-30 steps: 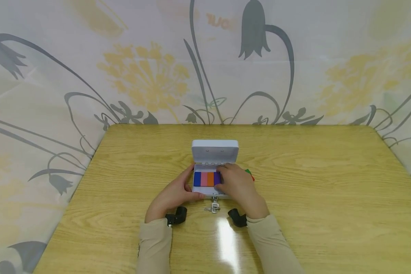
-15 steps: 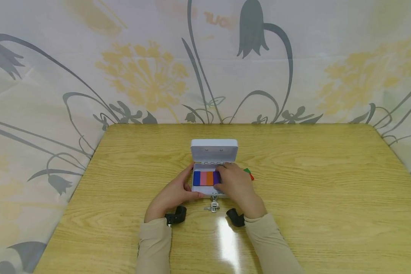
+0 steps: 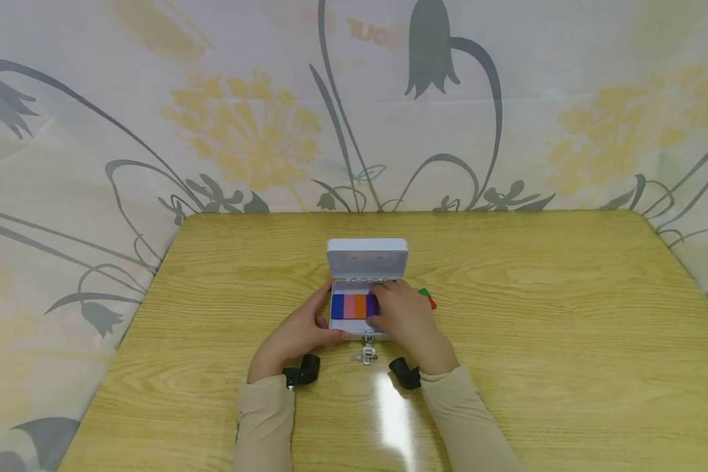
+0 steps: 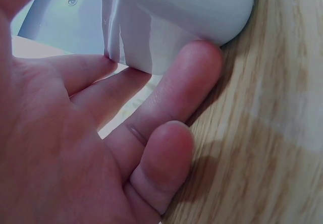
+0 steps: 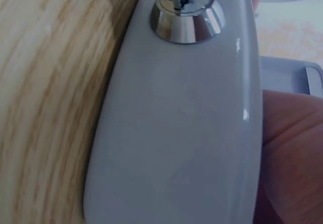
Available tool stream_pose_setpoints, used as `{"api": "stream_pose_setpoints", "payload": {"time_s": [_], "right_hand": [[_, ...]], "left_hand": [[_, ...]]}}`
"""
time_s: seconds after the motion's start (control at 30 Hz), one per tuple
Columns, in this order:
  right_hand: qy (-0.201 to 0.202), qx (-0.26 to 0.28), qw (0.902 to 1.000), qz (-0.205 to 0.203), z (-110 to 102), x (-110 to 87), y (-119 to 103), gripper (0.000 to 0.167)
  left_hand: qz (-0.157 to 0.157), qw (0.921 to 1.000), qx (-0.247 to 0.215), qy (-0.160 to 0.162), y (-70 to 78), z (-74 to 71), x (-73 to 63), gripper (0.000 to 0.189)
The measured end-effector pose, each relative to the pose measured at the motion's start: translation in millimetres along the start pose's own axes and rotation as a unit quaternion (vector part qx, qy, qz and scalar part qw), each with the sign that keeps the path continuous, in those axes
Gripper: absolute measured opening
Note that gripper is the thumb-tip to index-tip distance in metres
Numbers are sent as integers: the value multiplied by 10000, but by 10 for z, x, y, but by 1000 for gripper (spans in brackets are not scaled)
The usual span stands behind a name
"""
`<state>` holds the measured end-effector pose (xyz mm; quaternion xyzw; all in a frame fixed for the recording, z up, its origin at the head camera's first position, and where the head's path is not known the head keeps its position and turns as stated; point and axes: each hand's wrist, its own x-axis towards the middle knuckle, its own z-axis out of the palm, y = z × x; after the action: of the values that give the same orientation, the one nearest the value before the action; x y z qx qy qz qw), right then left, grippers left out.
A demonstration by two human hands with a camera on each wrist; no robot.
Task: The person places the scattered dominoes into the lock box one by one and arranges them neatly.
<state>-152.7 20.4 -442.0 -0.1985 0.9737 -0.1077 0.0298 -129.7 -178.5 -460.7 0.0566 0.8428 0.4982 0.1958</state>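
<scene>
A small white cash box (image 3: 368, 245) stands on the table with its lid raised. Inside, a blue block (image 3: 337, 307), a pink block (image 3: 349, 307), an orange block (image 3: 360, 307) and a purple block (image 3: 372, 303) lie side by side. My left hand (image 3: 295, 335) grips the box's left side, thumb at the front corner and fingers toward the back; the left wrist view has fingertips against the white wall (image 4: 202, 7). My right hand (image 3: 410, 321) reaches into the right half and pinches the purple block between thumb and fingers, partly covering it. A round metal lock (image 5: 186, 30) sits in the front wall.
Keys (image 3: 368, 353) hang from the lock at the front. Just right of my right hand, a green piece (image 3: 424, 292) and a red piece (image 3: 432, 303) lie on the wooden table (image 3: 566, 328). A flower-printed cloth (image 3: 259, 131) stands behind the table.
The whole head view has shifted slightly. Both hands keep their places at the box, and the blocks lie as before.
</scene>
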Motion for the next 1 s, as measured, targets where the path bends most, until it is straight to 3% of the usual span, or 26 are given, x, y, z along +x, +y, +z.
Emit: {"api": "stream_pose_setpoints", "payload": {"time_s": [0.37, 0.67, 1.0], "right_hand": [[-1, 756, 9969, -198, -42, 12, 99, 46], [-297, 1954, 9797, -327, -120, 20, 241, 32], [-266, 2512, 9665, -461, -167, -6, 369, 27]], "left_hand": [[-25, 9999, 100, 10, 26, 16, 2, 101], [-42, 10000, 71, 43, 34, 15, -6, 101], [-100, 9999, 72, 38, 49, 19, -7, 101]]}}
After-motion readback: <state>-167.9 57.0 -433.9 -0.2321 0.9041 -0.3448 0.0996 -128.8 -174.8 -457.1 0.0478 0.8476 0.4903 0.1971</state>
